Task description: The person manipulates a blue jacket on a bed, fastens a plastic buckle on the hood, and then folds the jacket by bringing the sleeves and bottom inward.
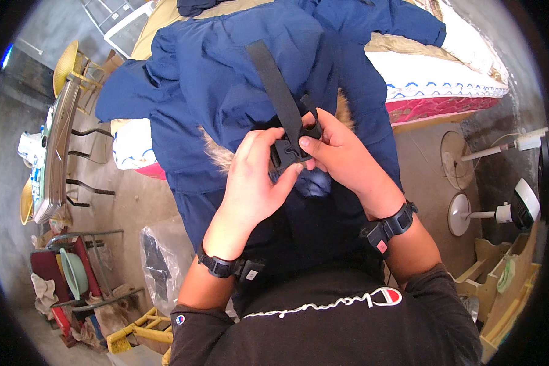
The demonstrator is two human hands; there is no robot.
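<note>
A black plastic buckle (287, 153) sits between my two hands, above a navy blue jacket (228, 82) with tan fur trim showing on both sides. My left hand (258, 171) grips the buckle's left end with thumb and fingertips. My right hand (336, 148) holds the other side, its thumb pressing where a wide black webbing strap (274, 87) meets the buckle. A short end of webbing is looped near the right fingers. The wide strap runs up and left over the jacket. The jacket spreads over my lap and the bed.
A bed with a white and pink mattress (439, 98) lies ahead. At left are a table (59, 151), yellow stools and a metal-framed chair holding a green basin (73, 274). A clear plastic bag (164, 261) is on the floor. Fans (460, 215) and a wooden frame stand at right.
</note>
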